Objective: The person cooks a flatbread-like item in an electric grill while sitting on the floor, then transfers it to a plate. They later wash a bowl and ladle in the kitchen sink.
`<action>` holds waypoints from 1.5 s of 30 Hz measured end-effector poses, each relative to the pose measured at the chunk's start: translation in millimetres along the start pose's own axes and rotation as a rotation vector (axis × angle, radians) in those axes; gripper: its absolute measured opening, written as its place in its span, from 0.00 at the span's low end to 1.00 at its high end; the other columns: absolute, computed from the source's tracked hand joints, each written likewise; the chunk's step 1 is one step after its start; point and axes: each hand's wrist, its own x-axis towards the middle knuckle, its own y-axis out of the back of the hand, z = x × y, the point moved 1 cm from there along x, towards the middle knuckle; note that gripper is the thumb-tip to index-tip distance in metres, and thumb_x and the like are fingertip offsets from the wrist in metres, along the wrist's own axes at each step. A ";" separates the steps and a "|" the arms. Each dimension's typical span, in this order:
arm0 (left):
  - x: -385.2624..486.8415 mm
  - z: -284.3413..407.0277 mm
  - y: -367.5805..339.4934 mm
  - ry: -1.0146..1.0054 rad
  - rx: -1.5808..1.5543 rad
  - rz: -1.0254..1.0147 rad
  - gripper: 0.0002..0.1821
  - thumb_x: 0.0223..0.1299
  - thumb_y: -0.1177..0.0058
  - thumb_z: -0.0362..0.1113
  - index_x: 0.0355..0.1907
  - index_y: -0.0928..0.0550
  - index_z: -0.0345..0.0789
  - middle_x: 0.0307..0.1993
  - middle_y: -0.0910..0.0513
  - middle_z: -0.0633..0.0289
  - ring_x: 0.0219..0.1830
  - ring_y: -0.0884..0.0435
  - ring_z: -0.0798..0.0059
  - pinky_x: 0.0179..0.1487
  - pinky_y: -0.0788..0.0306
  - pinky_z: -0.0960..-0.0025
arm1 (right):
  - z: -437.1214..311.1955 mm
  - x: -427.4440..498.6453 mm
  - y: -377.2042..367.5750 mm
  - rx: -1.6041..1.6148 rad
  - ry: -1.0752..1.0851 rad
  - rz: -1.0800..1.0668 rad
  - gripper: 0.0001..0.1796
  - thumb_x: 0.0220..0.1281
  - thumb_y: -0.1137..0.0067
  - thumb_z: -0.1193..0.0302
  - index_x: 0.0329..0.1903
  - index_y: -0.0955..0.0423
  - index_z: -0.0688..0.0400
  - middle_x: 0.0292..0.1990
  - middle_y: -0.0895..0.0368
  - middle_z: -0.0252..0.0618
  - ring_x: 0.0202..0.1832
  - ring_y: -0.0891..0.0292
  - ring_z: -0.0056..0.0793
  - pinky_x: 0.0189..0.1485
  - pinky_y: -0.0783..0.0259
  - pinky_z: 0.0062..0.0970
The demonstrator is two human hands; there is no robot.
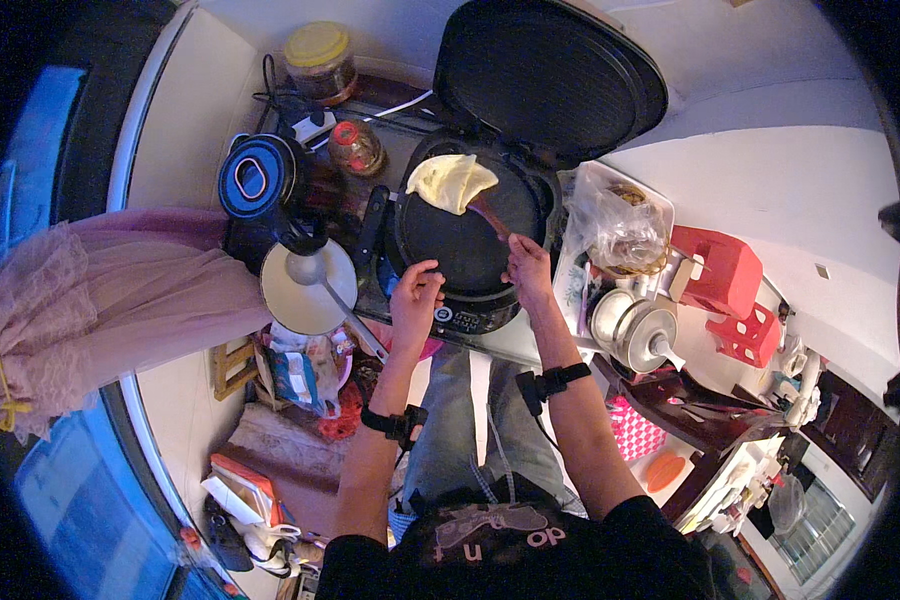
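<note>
My right hand point(528, 271) is closed around the handle of a wooden spatula point(490, 217). The spatula's far end is at a folded, pale yellow flatbread point(451, 182), over the back of a round black electric griddle point(465, 255); whether the blade lies under the bread is hidden. Behind it the griddle's ridged lid point(551, 75) stands raised. My left hand point(418, 300) is at the griddle's front left rim, above the control panel, fingers curled loosely and holding nothing. Left of the griddle lies a black-handled knife point(373, 225).
A white bowl point(277, 289) with a ladle point(345, 311) stands left, near a red-lidded jar point(358, 148) and a blue-lidded container point(251, 177). At right are a tray point(570, 289), a plastic bag point(619, 217), a lidded pot point(649, 337) and red stools point(720, 274).
</note>
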 end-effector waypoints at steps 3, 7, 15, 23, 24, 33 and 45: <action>-2.6 -4.2 3.4 -0.007 0.016 0.011 0.13 0.61 0.47 0.33 0.49 0.23 0.36 0.31 0.21 0.66 0.26 0.25 0.84 0.29 0.29 0.80 | -0.7 4.1 -9.5 -0.045 -0.065 -0.080 0.12 0.66 0.48 0.62 0.43 0.24 0.56 0.15 0.42 0.21 0.14 0.45 0.13 0.16 0.34 0.21; -7.1 -10.2 8.1 -0.028 -0.008 0.008 0.13 0.62 0.47 0.34 0.49 0.23 0.36 0.31 0.20 0.65 0.26 0.25 0.84 0.29 0.29 0.81 | 2.2 6.2 -21.1 0.087 -0.215 -0.154 0.14 0.67 0.49 0.61 0.47 0.25 0.57 0.16 0.45 0.19 0.13 0.50 0.11 0.17 0.40 0.17; -17.6 -15.4 17.9 -0.033 0.005 0.012 0.14 0.63 0.49 0.34 0.51 0.25 0.35 0.32 0.20 0.64 0.26 0.25 0.84 0.29 0.28 0.80 | 5.4 -5.2 -3.4 0.373 -0.422 -0.349 0.17 0.70 0.53 0.63 0.54 0.30 0.61 0.16 0.47 0.20 0.13 0.53 0.11 0.15 0.48 0.12; -26.7 -9.5 17.4 -0.057 -0.008 0.021 0.14 0.64 0.49 0.34 0.51 0.25 0.36 0.32 0.20 0.64 0.27 0.24 0.84 0.30 0.29 0.81 | 7.7 -20.4 17.8 0.507 -0.430 -0.413 0.16 0.71 0.56 0.65 0.54 0.31 0.61 0.16 0.48 0.22 0.13 0.53 0.12 0.14 0.49 0.13; -27.7 -9.2 17.0 -0.046 0.000 0.023 0.14 0.64 0.49 0.34 0.51 0.25 0.36 0.32 0.20 0.64 0.27 0.24 0.84 0.30 0.29 0.81 | 7.9 -22.4 21.2 0.502 -0.426 -0.401 0.16 0.71 0.56 0.65 0.54 0.31 0.61 0.16 0.48 0.22 0.13 0.54 0.12 0.14 0.49 0.13; -58.9 -14.9 3.9 -0.028 -0.097 0.051 0.14 0.62 0.47 0.35 0.51 0.24 0.39 0.32 0.21 0.68 0.28 0.24 0.85 0.31 0.28 0.80 | -9.8 -57.8 51.0 0.570 -0.393 -0.532 0.16 0.71 0.56 0.65 0.55 0.32 0.60 0.16 0.47 0.21 0.12 0.52 0.12 0.14 0.48 0.16; -142.3 19.4 -42.5 -0.373 -0.153 0.311 0.17 0.60 0.47 0.30 0.53 0.26 0.38 0.36 0.24 0.66 0.29 0.25 0.84 0.30 0.27 0.78 | -48.3 -127.2 72.7 0.253 -0.387 -0.624 0.16 0.69 0.53 0.65 0.53 0.30 0.61 0.16 0.49 0.21 0.12 0.55 0.10 0.13 0.55 0.14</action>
